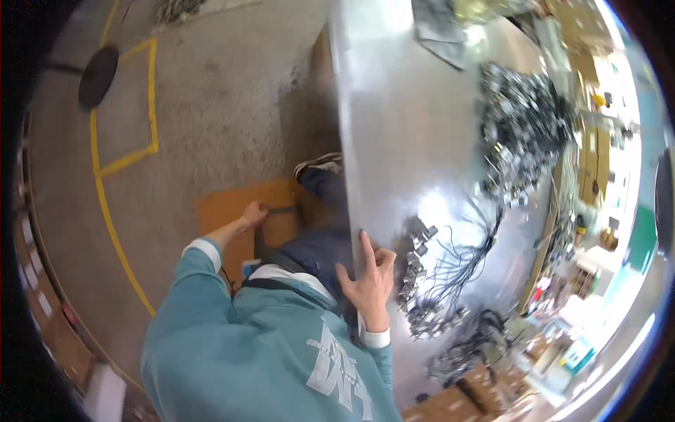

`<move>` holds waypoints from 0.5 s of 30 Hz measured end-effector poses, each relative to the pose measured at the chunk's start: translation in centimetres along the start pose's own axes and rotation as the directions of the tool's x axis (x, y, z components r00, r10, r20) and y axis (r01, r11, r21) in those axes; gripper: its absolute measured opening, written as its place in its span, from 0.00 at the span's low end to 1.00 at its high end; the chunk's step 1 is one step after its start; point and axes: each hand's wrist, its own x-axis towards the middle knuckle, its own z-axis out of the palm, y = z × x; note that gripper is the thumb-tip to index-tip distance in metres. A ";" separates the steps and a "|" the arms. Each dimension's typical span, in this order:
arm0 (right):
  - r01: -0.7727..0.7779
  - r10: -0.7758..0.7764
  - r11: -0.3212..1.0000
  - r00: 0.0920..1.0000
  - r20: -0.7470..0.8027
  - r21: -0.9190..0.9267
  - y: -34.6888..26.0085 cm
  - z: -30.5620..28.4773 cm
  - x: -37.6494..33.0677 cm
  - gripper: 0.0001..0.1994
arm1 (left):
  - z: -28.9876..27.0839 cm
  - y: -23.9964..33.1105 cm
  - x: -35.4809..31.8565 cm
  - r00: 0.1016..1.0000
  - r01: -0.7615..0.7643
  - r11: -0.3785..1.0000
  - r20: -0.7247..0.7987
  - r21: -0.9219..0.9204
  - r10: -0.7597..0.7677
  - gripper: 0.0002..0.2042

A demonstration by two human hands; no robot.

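So, a lot of the left side was hard to make out: the left hand (254, 213) was seen with its fingers curled in at the end of a dark strip (283, 209), but whether it was actually gripped or just touched couldn't be told. That strip was seen low by the person's legs (309, 250), above a brown sheet (218, 204) partly covered by the arm and legs. One shoe (320, 163) was half cut off by the metal table (401, 141). The right hand (371, 281) was laid at the table's near edge, index finger stretched out, thumb spread and the others loosely bent, with nothing seen held. Just beside it a bundle of cables (460, 264) was fanned out, and farther up, a cable pile (524, 119) was too tangled to be separated by eye. Bare metal was left between the table edge and that pile, up to a grey cloth (439, 32). Open floor (211, 105) was left on the other side, marked with yellow lines (112, 218).
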 end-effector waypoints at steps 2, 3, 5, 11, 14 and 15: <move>0.039 -0.038 0.994 0.999 -0.015 0.098 -0.5 0.2 0.3 0.43 | -3.5 3.4 2.9 0.998 -0.058 0.998 -0.003 0.003 0.058 0.19; 0.019 -0.010 0.991 0.997 -0.072 0.130 -0.7 -0.1 0.5 0.43 | -5.0 5.7 4.3 0.997 -0.078 0.996 0.007 -0.051 0.078 0.21; 0.120 -0.099 0.970 0.989 -0.106 0.212 0.2 -0.8 0.0 0.41 | -6.6 10.2 5.2 0.985 -0.171 0.976 0.038 0.138 0.167 0.21; 0.079 -0.100 0.767 0.995 -0.002 0.636 1.2 -2.9 -3.0 0.30 | -9.8 19.2 -1.0 0.961 -0.261 0.905 0.183 0.337 0.209 0.23; -0.012 0.000 0.559 1.000 0.014 0.829 2.4 -4.3 -5.1 0.27 | -8.6 25.5 -5.3 0.914 -0.325 0.804 0.384 0.497 0.131 0.26; -0.005 0.037 0.549 0.999 -0.019 0.836 2.9 -4.4 -5.6 0.27 | -7.9 29.2 -6.5 0.879 -0.398 0.700 0.464 0.593 0.107 0.27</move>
